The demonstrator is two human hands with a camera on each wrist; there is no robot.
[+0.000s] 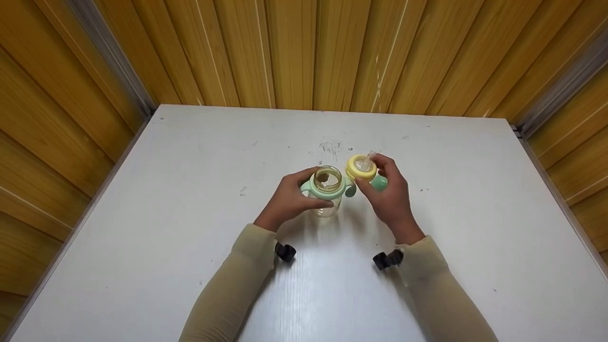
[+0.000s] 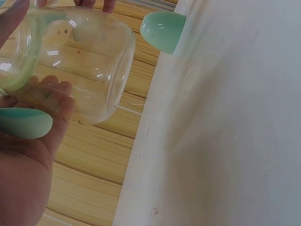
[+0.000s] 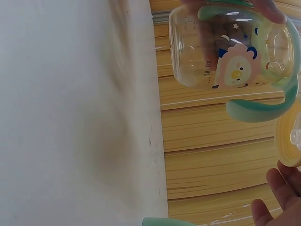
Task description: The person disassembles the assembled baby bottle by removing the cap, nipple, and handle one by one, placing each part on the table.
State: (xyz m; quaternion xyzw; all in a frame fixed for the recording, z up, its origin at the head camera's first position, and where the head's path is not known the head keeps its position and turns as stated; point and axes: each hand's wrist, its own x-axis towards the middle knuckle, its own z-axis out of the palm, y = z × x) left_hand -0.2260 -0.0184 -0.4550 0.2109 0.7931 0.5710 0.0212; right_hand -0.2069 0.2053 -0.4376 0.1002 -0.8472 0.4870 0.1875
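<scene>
My left hand (image 1: 298, 192) grips a clear baby bottle (image 2: 89, 61) with a pale green two-handled collar (image 1: 327, 194). Its mouth is uncovered and faces up. A cartoon animal is printed on the bottle's wall in the right wrist view. Just to the right, my right hand (image 1: 390, 194) holds a yellow screw ring (image 1: 354, 168) with a clear nipple (image 1: 364, 164) in it, thumb on the near side and fingers on the far side. The ring is apart from the bottle's mouth. A green dome cap (image 2: 163, 30) stands on the table, partly behind my right hand in the head view.
The white table (image 1: 190, 228) reaches to wood-patterned panel walls (image 1: 294, 52) at the back and sides. A black wrist camera (image 1: 286, 252) sits on the left sleeve, another black camera (image 1: 387, 260) on the right one.
</scene>
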